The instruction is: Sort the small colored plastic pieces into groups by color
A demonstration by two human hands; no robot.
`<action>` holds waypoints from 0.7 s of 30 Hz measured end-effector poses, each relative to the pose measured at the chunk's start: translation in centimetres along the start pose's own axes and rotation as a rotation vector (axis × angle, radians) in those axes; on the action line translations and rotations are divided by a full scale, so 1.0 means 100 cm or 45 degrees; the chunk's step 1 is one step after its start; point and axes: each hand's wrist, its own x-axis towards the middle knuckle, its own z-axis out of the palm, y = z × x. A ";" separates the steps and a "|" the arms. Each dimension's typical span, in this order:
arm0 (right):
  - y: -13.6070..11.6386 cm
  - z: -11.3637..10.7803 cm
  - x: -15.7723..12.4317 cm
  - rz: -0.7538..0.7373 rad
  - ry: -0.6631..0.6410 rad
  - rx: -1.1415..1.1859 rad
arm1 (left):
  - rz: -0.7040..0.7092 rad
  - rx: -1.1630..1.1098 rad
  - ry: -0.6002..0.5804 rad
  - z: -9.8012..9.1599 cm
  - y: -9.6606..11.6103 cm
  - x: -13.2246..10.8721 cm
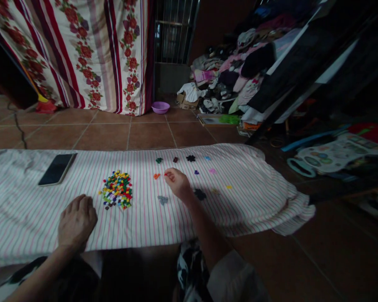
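Note:
A heap of small multicoloured pieces (117,194) lies on a striped cloth (255,197) spread over the floor. My right hand (178,183) is to the right of the heap, fingers pinched on a small red piece (166,173) beside an orange piece (156,176). Small same-coloured groups lie around it: green (158,160), dark red (175,159), black (190,158), blue (207,158), purple (196,172), pink (212,170), yellow (228,187), grey (163,200) and a dark one (200,193). My left hand (76,221) rests palm down on the cloth, below and left of the heap, fingers curled loosely.
A black phone (57,169) lies on the cloth at the left. Behind it are a tiled floor, a flowered hanging sheet (82,50), a purple bowl (160,107) and a pile of clothes (239,71). Toys and clutter (330,155) sit at the right.

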 end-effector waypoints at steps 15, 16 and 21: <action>0.071 -0.033 -0.010 0.186 0.121 -0.146 | 0.123 0.190 0.034 0.009 -0.005 0.005; 0.072 -0.032 -0.010 0.175 0.122 -0.158 | 0.121 0.199 0.035 0.009 -0.006 0.005; 0.072 -0.025 -0.006 0.225 0.127 -0.236 | 0.130 0.233 0.044 0.011 -0.007 0.004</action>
